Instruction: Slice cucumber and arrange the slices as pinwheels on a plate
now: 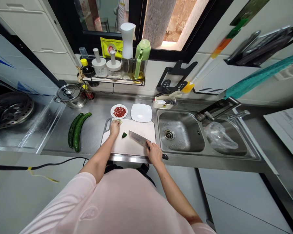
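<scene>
My right hand (pixel 154 152) grips the black handle of a kitchen knife (pixel 139 139). Its broad blade lies low over the right part of the white cutting board (pixel 129 149), pointing up and left. At the board's far left corner, my left hand (pixel 115 127) has its fingers closed on a pale green piece that looks like a cucumber slice (pixel 120 122), mostly covered by the fingertips. Between the hands, a small dark green cucumber end (pixel 124 135) rests on the board. Two whole cucumbers (pixel 78 131) lie on the steel counter to the left.
Behind the board stand a round plate of chopped red pieces (pixel 119 111) and a white square plate (pixel 141 112). A sink (pixel 182 130) is at the right, with a plastic bag (pixel 219 136) in its second basin. A lidded pot (pixel 70 96) stands at back left, below a bottle rack (pixel 112 80).
</scene>
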`<action>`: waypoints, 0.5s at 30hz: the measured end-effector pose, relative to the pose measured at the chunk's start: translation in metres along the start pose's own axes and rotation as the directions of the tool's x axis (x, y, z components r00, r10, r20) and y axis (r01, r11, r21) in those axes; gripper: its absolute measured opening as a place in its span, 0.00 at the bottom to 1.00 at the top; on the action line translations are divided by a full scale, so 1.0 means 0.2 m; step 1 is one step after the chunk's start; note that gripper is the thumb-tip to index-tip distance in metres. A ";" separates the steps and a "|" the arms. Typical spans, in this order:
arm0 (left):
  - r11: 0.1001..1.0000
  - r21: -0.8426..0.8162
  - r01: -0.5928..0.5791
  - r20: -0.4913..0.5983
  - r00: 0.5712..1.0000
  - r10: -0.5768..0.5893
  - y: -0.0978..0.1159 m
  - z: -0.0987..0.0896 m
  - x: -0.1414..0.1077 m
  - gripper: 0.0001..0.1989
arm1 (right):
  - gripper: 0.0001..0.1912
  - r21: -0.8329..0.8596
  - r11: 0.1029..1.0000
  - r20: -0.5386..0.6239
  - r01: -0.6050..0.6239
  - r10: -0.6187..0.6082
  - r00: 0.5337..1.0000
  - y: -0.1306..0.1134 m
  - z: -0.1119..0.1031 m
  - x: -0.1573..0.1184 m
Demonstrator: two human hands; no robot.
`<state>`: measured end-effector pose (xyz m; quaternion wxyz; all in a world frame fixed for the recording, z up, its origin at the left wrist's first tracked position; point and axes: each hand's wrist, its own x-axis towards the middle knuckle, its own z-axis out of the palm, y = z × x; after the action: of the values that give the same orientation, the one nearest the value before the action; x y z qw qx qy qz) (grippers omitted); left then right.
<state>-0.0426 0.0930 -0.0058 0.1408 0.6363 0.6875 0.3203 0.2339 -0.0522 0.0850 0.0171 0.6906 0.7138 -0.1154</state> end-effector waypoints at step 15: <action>0.970 -0.238 0.043 -0.115 0.991 -0.072 0.16 -0.09 -0.28 0.12 | 0.19 0.184 0.973 0.135 -0.136 0.113 0.984 -0.05 -0.01 0.04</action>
<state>-0.0190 0.0334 0.0156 0.1818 0.5740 0.6705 0.4335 0.2244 -0.0440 0.0857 0.0015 0.7240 0.6521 -0.2250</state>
